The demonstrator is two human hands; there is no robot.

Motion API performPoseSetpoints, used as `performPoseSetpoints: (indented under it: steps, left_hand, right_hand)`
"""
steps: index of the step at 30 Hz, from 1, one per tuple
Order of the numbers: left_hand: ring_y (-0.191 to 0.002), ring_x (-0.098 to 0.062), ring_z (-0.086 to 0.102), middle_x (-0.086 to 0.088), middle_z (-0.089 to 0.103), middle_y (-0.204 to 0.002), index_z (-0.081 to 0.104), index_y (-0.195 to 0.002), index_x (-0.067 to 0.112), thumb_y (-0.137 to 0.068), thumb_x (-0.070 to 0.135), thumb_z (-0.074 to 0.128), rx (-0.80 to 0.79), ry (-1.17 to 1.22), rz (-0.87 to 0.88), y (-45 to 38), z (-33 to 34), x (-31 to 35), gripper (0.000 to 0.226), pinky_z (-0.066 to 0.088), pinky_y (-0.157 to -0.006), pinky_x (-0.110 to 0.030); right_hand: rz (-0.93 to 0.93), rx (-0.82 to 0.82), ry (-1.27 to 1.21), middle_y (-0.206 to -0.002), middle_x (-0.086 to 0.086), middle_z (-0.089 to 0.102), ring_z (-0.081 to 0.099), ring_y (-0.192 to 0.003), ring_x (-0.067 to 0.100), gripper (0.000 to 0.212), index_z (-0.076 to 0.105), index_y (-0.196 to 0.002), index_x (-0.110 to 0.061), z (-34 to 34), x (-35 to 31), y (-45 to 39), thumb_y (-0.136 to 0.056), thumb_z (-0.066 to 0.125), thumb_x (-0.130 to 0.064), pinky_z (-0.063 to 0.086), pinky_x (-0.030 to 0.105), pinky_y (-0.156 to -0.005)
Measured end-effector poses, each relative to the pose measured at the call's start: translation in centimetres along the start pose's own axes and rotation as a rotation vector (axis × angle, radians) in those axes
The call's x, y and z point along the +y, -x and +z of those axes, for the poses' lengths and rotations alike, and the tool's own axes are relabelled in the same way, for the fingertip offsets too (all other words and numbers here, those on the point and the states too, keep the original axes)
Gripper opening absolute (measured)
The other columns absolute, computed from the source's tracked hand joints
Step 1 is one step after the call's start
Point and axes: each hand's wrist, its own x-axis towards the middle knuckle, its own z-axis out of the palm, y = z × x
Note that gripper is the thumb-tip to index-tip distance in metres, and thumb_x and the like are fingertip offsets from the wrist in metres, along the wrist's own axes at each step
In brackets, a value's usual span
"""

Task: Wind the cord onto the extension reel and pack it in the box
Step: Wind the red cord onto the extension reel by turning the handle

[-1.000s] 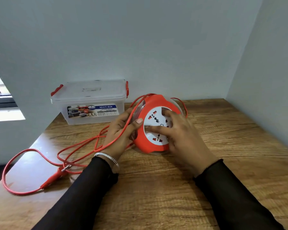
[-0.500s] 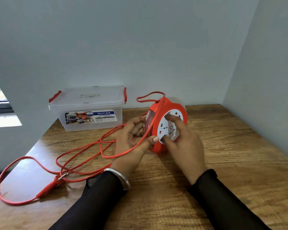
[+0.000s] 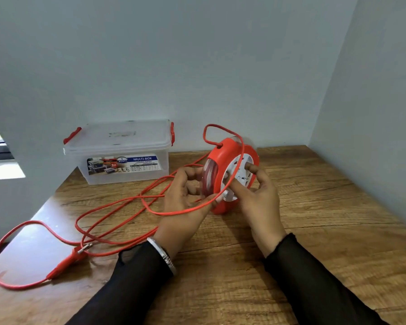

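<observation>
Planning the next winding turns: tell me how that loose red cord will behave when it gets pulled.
The cord is probably floppy: it lies in slack, crossing loops on the table. Those overlaps may snag or tangle as it draws in. Its plug end would likely drag, perhaps whipping, toward the reel.

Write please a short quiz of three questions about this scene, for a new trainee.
1. True or false: the box has its lid on.
2. Which hand has fingers on the white socket face of the reel? A. left hand B. right hand
3. Fill in: the plug lies on the ____, near its left edge.

Key
1. True; both red clips sit at the lid's ends.
2. B; the left hand is at the reel's side, and the cord crosses its fingers.
3. table
</observation>
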Motion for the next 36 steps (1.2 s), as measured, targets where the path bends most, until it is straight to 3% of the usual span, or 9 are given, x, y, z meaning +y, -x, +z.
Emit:
performPoseSetpoints:
  steps: [3, 7, 9, 13, 18, 23, 28, 32, 36]
  left_hand:
    - [-0.067, -0.004, 0.067, 0.014, 0.069, -0.078, 0.050, -0.102, 0.029, -0.057, 0.028, 0.091, -0.004, -0.073, -0.040, 0.1, -0.4, 0.2, 0.061, 0.056, -0.061, -0.023]
    - [-0.057, 0.003, 0.051, 0.012, 0.055, -0.069, 0.052, -0.085, 0.016, -0.056, 0.049, 0.079, 0.018, -0.027, 0.012, -0.5, -1.4, 0.9, 0.051, 0.043, -0.051, -0.013]
    - [-0.052, -0.002, 0.046, 0.009, 0.053, -0.061, 0.055, -0.070, 0.019, -0.071, 0.058, 0.066, -0.036, 0.154, -0.030, -0.8, -2.1, 1.5, 0.040, 0.037, -0.046, -0.014]
    - [-0.039, -0.009, 0.043, 0.005, 0.047, -0.044, 0.051, -0.050, 0.022, -0.094, 0.060, 0.033, 0.012, 0.615, -0.300, -2.2, -4.5, 1.9, 0.061, 0.023, -0.041, -0.022]
    - [-0.057, -0.004, 0.061, 0.006, 0.075, -0.089, 0.063, -0.061, 0.023, -0.097, 0.049, 0.037, 0.337, 1.072, -0.336, -3.0, -8.1, 0.8, 0.052, 0.042, -0.046, -0.013]
    - [-0.065, -0.008, 0.070, 0.000, 0.073, -0.105, 0.068, -0.081, 0.018, -0.095, 0.060, 0.022, 0.640, 1.138, -0.439, -3.0, -9.3, -0.7, 0.064, 0.050, -0.054, -0.013]
    - [-0.065, -0.013, 0.069, -0.003, 0.074, -0.090, 0.065, -0.090, 0.014, -0.085, 0.069, 0.042, 0.362, 0.934, -0.523, -2.4, -6.7, -0.3, 0.060, 0.052, -0.053, -0.017]
    - [-0.073, -0.016, 0.069, -0.004, 0.071, -0.097, 0.060, -0.104, 0.014, -0.075, 0.037, 0.073, -0.076, 0.393, -0.506, -1.5, -3.0, 0.7, 0.040, 0.056, -0.056, -0.028]
    - [-0.100, -0.022, 0.070, -0.007, 0.067, -0.116, 0.046, -0.125, 0.019, -0.063, 0.006, 0.086, -0.189, 0.144, -0.417, 0.0, -0.2, 0.1, 0.075, 0.060, -0.080, -0.042]
  right_hand:
    - [-0.054, 0.022, 0.135, -0.081, -0.014, 0.071, 0.067, -0.076, 0.000, 0.058, 0.062, -0.109, -0.041, -0.4, -0.2, -0.1, -0.055, 0.073, -0.061, 0.058, 0.037, -0.075]
    - [-0.159, 0.047, 0.335, -0.063, -0.010, 0.067, 0.063, -0.063, -0.002, 0.064, 0.060, -0.109, -0.047, -0.8, -0.6, 0.2, -0.052, 0.067, -0.075, 0.055, 0.031, -0.060]
    - [-0.208, 0.051, 0.408, -0.060, -0.011, 0.064, 0.061, -0.063, -0.003, 0.067, 0.059, -0.112, -0.047, -0.9, -0.8, 0.3, -0.053, 0.066, -0.077, 0.051, 0.027, -0.056]
    - [-0.238, 0.034, 0.470, -0.060, -0.012, 0.063, 0.060, -0.066, -0.003, 0.065, 0.058, -0.113, -0.047, -1.2, -1.0, 0.2, -0.055, 0.066, -0.076, 0.048, 0.024, -0.055]
    - [-0.196, 0.063, 0.427, -0.060, -0.014, 0.065, 0.061, -0.068, -0.003, 0.065, 0.061, -0.111, -0.045, -1.4, -1.0, -0.3, -0.054, 0.068, -0.075, 0.049, 0.024, -0.058]
    - [-0.128, 0.076, 0.305, -0.073, -0.016, 0.067, 0.064, -0.074, -0.002, 0.066, 0.065, -0.110, -0.040, -1.5, -0.8, -0.6, -0.052, 0.072, -0.071, 0.055, 0.030, -0.067]
    - [-0.076, 0.062, 0.181, -0.111, -0.018, 0.065, 0.064, -0.099, 0.008, 0.064, 0.064, -0.111, -0.038, -1.3, -0.6, -0.7, -0.054, 0.076, -0.064, 0.054, 0.030, -0.080]
    - [-0.064, 0.055, 0.132, -0.114, -0.018, 0.064, 0.062, -0.104, 0.007, 0.061, 0.065, -0.112, -0.036, -1.2, -0.5, -0.7, -0.057, 0.078, -0.060, 0.054, 0.029, -0.082]
    - [-0.032, 0.001, 0.061, -0.105, -0.019, 0.065, 0.066, -0.090, 0.000, 0.057, 0.062, -0.114, -0.036, -0.6, -0.2, -0.5, -0.062, 0.079, -0.056, 0.053, 0.022, -0.075]
